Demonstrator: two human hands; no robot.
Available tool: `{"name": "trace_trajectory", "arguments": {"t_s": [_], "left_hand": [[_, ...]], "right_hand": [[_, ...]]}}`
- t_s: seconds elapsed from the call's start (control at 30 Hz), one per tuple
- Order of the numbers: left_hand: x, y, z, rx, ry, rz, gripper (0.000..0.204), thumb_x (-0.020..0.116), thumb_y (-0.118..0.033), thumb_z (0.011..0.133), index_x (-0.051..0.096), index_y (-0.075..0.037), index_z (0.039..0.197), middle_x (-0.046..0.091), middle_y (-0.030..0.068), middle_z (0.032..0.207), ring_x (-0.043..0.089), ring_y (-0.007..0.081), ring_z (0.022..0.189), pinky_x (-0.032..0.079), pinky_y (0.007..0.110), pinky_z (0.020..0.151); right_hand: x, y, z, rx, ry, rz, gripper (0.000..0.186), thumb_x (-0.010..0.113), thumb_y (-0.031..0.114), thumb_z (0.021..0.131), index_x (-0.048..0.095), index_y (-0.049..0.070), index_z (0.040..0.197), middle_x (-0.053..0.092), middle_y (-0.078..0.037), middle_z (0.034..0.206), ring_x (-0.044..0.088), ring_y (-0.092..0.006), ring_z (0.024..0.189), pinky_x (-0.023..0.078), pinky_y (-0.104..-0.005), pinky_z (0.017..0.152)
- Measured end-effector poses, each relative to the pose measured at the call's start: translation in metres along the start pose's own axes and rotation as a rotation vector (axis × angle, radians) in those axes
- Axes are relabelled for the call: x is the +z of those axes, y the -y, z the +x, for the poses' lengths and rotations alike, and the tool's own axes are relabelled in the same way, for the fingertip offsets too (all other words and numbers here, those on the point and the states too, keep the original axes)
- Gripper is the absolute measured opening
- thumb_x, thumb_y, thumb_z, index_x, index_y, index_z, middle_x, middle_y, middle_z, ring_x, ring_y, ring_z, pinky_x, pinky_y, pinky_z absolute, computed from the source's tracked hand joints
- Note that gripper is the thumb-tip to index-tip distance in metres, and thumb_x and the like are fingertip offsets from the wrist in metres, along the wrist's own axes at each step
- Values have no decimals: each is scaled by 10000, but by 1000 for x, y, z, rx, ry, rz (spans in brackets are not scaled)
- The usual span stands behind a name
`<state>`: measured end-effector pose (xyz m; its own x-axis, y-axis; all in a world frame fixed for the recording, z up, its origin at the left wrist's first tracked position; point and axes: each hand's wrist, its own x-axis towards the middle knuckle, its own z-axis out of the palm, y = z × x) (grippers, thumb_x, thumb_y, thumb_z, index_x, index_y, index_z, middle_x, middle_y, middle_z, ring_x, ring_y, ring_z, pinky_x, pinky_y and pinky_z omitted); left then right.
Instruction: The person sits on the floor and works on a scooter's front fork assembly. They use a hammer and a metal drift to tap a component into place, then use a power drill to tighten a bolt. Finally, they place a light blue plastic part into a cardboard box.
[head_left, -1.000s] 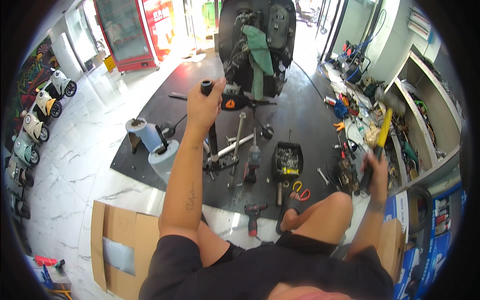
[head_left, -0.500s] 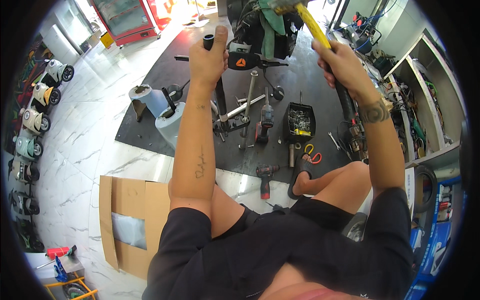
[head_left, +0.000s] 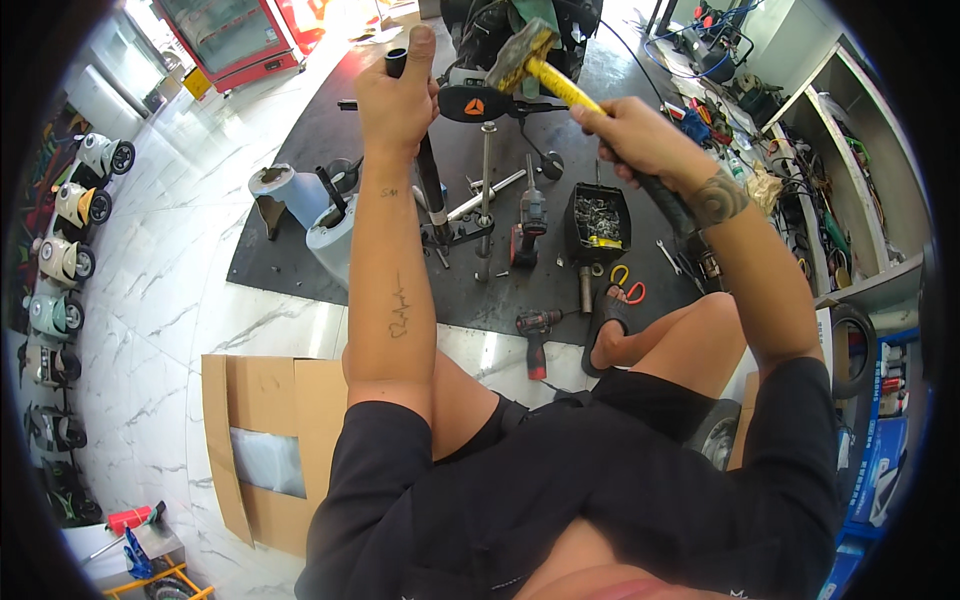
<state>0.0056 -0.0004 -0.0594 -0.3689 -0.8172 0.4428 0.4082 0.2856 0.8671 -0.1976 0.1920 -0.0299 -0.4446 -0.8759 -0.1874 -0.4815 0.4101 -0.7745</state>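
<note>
Beside your left hand (head_left: 398,112): the hammer (head_left: 565,86) has swung nearer, seemingly putting the tube (head_left: 430,180) within reach.
Left grip: wrapped around the tube.
Right hand (head_left: 645,145): clasping the hammer.

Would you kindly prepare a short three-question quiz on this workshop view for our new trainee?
1. Which hand's grip holds the hammer?
2. True or false: the cardboard box lies right of the black bin.
3. Complete: the left hand's grip is wrapped around a black ____.

Key:
1: the right hand's grip.
2: false; the cardboard box lies left of the black bin.
3: tube.
</note>
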Motion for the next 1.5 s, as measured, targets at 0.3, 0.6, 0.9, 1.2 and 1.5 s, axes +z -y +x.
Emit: {"name": "trace_trajectory", "arguments": {"t_s": [0.3, 0.6, 0.9, 1.2, 1.5], "left_hand": [[-3, 4, 1, 73, -29, 179, 442, 648, -375, 1051, 631, -81, 721, 543, -6, 562, 521, 124, 469, 394, 301, 463], [-3, -6, -3, 219, -139, 392, 504, 664, -387, 1030, 700, -14, 694, 642, 79, 598, 569, 153, 515, 425, 359, 521], [-1, 7, 3, 182, -15, 142, 468, 666, -406, 1049, 704, -47, 751, 602, -25, 641, 516, 72, 568, 356, 303, 515], [4, 7, 8, 209, -47, 148, 438, 680, -353, 1037, 715, -32, 741, 626, -13, 646, 532, 65, 564, 366, 298, 505], [5, -8, 1, 129, -74, 171, 390, 688, -337, 1027, 705, -29, 788, 619, 3, 642, 506, 89, 499, 342, 296, 452]], "right_hand": [[-1, 30, -10, -276, -347, -239, 532, 591, 512, 1057, 623, -19, 1036, 542, -18, 632, 563, -125, 447, 455, -310, 403], [55, -54, -15, 192, 296, -170, 474, 592, 406, 1079, 651, -61, 1028, 529, 1, 577, 510, -115, 382, 412, -307, 362], [35, -47, -36, 204, 206, -179, 449, 602, 403, 1081, 655, -42, 1112, 510, 29, 580, 473, -78, 382, 379, -273, 358], [-41, 11, -36, -147, -159, -76, 470, 594, 513, 1061, 648, 50, 1121, 532, 40, 682, 458, -33, 424, 351, -215, 378], [7, -2, 9, -72, -238, -261, 417, 588, 480, 1066, 645, 67, 1079, 551, 5, 670, 535, -118, 430, 444, -282, 384]]}}
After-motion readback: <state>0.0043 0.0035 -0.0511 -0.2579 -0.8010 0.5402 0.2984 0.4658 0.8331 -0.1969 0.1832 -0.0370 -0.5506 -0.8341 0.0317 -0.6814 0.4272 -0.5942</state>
